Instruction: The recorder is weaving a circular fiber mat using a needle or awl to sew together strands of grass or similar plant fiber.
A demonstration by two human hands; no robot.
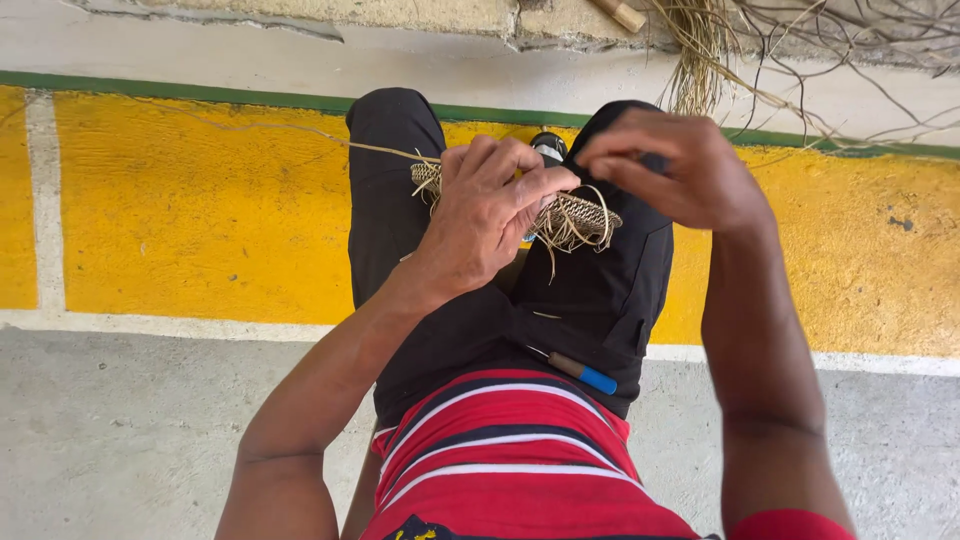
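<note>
Both hands (590, 190) hold a woven strip (575, 212) lying crosswise over the knees.

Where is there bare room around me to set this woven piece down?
Free: the yellow floor left of your knees, bordered by white lines, and the grey concrete nearer you. Crowded: your lap, where the left hand grips the woven piece, and the loose straw ahead right.

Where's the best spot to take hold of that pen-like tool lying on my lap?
Grip the tool on its brown middle, coming from above on the right side. It lies flat and slanted on the black shorts, blue tip toward the right thigh; the right hand is nearer.
</note>
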